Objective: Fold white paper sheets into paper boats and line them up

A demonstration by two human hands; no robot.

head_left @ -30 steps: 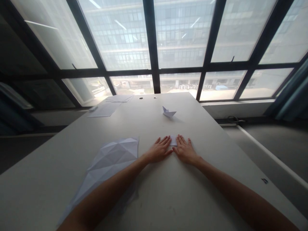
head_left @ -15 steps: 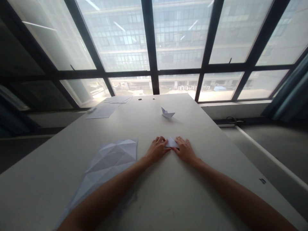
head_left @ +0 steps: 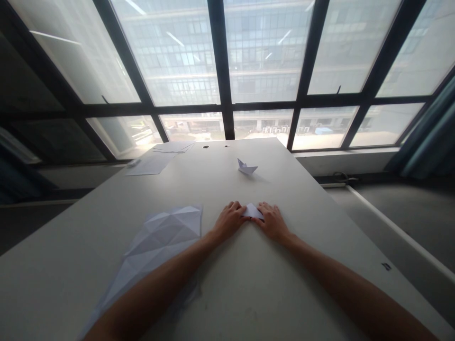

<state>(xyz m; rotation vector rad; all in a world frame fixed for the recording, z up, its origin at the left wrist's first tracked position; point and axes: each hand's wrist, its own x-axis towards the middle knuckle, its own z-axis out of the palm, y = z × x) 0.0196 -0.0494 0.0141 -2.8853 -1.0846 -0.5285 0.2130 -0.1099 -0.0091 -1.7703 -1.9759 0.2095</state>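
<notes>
A small folded white paper (head_left: 253,211) lies on the white table (head_left: 270,284) between my two hands. My left hand (head_left: 230,220) has its fingers curled and pinches the paper's left edge. My right hand (head_left: 272,220) rests on the paper's right side, fingers bent onto it. The paper's near part is lifted into a low triangular flap. Both forearms reach in from the bottom of the view.
A finished white paper boat (head_left: 246,167) stands farther back on the table. A large creased sheet (head_left: 160,239) lies to the left under my left forearm. Flat sheets (head_left: 152,163) lie at the far left corner. Tall windows stand behind the table.
My hands went from lying flat with fingers stretched over the paper to curling onto its edges, and the paper now shows a raised triangular flap.
</notes>
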